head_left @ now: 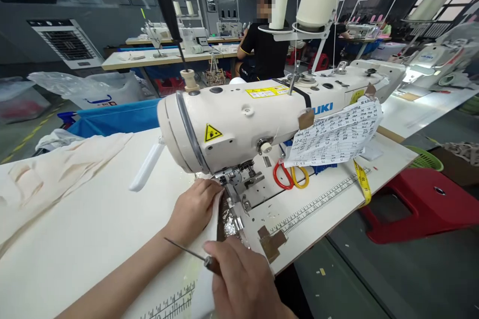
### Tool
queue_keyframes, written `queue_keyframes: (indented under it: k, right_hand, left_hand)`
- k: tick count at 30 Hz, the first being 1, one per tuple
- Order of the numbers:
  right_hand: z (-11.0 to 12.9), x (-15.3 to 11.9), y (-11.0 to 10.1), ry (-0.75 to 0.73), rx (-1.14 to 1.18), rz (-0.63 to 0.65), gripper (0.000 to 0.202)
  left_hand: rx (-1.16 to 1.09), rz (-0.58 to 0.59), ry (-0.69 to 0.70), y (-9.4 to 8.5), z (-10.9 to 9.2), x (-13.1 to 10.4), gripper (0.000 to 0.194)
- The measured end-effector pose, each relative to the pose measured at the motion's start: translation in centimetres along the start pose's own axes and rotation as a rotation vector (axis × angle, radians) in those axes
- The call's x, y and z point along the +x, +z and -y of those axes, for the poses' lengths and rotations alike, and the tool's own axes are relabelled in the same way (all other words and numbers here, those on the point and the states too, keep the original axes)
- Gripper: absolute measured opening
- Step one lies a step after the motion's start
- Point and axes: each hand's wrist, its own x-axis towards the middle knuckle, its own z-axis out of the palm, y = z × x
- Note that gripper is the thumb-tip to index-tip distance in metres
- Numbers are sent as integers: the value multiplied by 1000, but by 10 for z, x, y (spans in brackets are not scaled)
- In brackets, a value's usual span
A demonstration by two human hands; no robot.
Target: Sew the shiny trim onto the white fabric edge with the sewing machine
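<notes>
A white sewing machine (228,124) fills the middle of the view, its needle area just above my left hand (194,209). The fingers of that hand are closed at the edge of a strip of white fabric (214,219), close to the presser foot; the fingertips are partly hidden under the machine head. Nearer to me, my right hand (243,276) is wrapped round the brown handle of an awl (187,249), its thin metal point aimed left over my left forearm. Metal guide parts (235,209) lie between the hands and the machine bed.
Red- and yellow-handled scissors (283,175) lie behind the needle area. A handwritten sheet (337,132) hangs from the machine arm. Cream fabric (56,174) lies left. A yellow tape measure (362,184) drapes over the right edge, near a red stool (419,204). Another person (267,50) sits beyond.
</notes>
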Motion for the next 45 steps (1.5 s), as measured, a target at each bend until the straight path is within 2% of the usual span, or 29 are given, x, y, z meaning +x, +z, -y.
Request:
queue_keyframes:
  k: [2, 4, 7, 11, 16, 21, 37, 45]
  right_hand:
    - [-8, -6, -6, 48, -87, 53, 28]
    - [-17, -10, -11, 131, -153, 111, 27]
    - [-31, -11, -15, 231, -271, 117, 28]
    - [-45, -5, -11, 219, -371, 111, 30]
    - [-50, 2, -6, 184, -343, 172, 31]
    - [-48, 2, -4, 205, -339, 177, 30]
    - [-49, 1, -2, 198, -339, 166, 30]
    - [-50, 2, 2, 171, -403, 152, 30]
  left_hand:
    - [-138, -40, -79, 2, 4, -2, 23]
    - [-265, -15, -177, 2, 6, -1, 23]
    - [-390, 25, -291, -2, 7, 1, 24]
    - [-462, 46, -368, -6, 6, 4, 26]
    - [-472, 69, -424, -7, 6, 5, 27]
    - [-465, 81, -426, -8, 5, 7, 31]
    - [-393, 60, -302, -6, 6, 4, 25]
    - [-250, 55, -226, 1, 5, 3, 22]
